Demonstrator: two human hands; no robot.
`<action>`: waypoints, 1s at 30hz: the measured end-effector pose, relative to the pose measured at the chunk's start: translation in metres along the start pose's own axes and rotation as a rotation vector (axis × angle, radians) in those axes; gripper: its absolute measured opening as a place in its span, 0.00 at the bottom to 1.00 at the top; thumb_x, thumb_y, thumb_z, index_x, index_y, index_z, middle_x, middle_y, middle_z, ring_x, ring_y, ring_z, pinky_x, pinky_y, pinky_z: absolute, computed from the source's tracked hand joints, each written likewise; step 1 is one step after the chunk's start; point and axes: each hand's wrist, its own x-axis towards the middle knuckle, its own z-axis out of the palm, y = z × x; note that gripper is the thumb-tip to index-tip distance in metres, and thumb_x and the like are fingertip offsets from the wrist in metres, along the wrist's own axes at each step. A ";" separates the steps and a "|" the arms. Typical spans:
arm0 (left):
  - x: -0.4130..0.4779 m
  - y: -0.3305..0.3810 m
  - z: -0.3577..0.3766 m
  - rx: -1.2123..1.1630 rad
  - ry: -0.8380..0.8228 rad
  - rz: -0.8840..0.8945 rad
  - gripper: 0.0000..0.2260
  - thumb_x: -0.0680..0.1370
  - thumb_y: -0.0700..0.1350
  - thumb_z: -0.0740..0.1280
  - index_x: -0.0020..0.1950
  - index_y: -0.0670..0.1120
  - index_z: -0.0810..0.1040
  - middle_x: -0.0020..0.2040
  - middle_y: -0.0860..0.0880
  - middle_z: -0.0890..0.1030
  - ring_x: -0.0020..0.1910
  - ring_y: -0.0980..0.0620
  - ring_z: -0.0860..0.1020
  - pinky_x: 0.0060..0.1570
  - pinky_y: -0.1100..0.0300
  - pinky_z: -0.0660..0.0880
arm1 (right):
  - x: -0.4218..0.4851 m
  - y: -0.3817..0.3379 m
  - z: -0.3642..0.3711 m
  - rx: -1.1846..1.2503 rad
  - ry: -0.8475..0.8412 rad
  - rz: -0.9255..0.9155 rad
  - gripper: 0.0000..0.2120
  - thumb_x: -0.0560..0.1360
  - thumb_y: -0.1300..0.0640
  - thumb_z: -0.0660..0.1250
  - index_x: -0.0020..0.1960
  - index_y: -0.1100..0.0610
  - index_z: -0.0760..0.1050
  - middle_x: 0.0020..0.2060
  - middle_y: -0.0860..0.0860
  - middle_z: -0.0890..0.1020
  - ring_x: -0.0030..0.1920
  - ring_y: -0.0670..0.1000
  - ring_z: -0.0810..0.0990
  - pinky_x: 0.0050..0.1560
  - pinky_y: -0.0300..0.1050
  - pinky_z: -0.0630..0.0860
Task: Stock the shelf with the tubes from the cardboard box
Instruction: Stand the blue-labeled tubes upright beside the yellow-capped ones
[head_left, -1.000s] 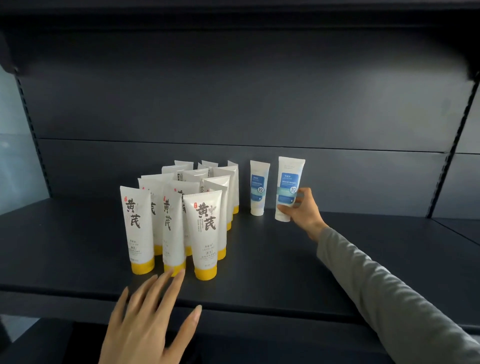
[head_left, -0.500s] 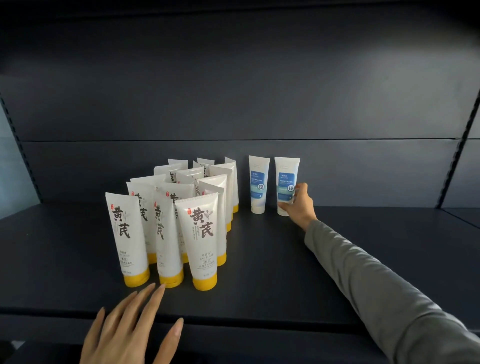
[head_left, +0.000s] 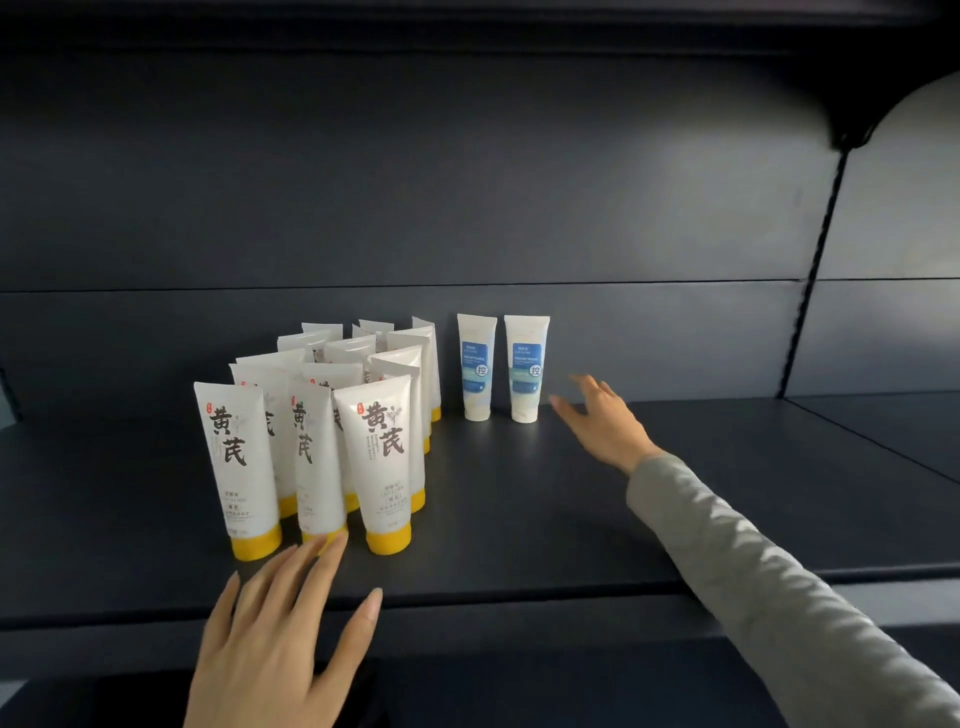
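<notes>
As the right hand (head_left: 605, 423) lets go and draws back, fingers spread, the second blue-label tube (head_left: 525, 368) stands upright just beside the first (head_left: 476, 366) at the far shelf (head_left: 571, 509); left hand (head_left: 283, 631) hovers spread, empty, near the yellow-capped tubes (head_left: 311, 441), cardboard box unseen

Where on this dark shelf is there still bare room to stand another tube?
Open board lies right of the two blue-labelled white tubes, past the empty right hand, and along the dark shelf's front edge. The left is crowded: yellow-capped white tubes packed together, the empty left hand before them.
</notes>
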 end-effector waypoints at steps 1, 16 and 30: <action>-0.002 -0.001 0.003 0.007 0.003 0.008 0.38 0.77 0.66 0.41 0.56 0.40 0.80 0.54 0.42 0.82 0.52 0.38 0.81 0.48 0.34 0.74 | -0.018 0.003 -0.009 -0.050 0.036 -0.026 0.27 0.79 0.42 0.56 0.73 0.53 0.61 0.72 0.52 0.67 0.72 0.55 0.64 0.70 0.59 0.61; -0.027 0.027 0.030 -0.142 -0.047 0.177 0.38 0.74 0.69 0.43 0.65 0.43 0.73 0.63 0.42 0.76 0.62 0.38 0.74 0.61 0.31 0.62 | -0.272 0.066 -0.058 -0.328 0.288 0.240 0.33 0.74 0.34 0.45 0.76 0.44 0.52 0.77 0.44 0.50 0.77 0.48 0.47 0.75 0.56 0.45; -0.052 0.158 0.071 -0.389 -0.127 0.638 0.34 0.77 0.64 0.44 0.66 0.40 0.73 0.63 0.42 0.77 0.62 0.41 0.75 0.65 0.34 0.60 | -0.410 0.141 -0.059 -0.276 0.356 0.692 0.34 0.75 0.33 0.47 0.77 0.46 0.50 0.77 0.45 0.52 0.77 0.47 0.49 0.74 0.57 0.47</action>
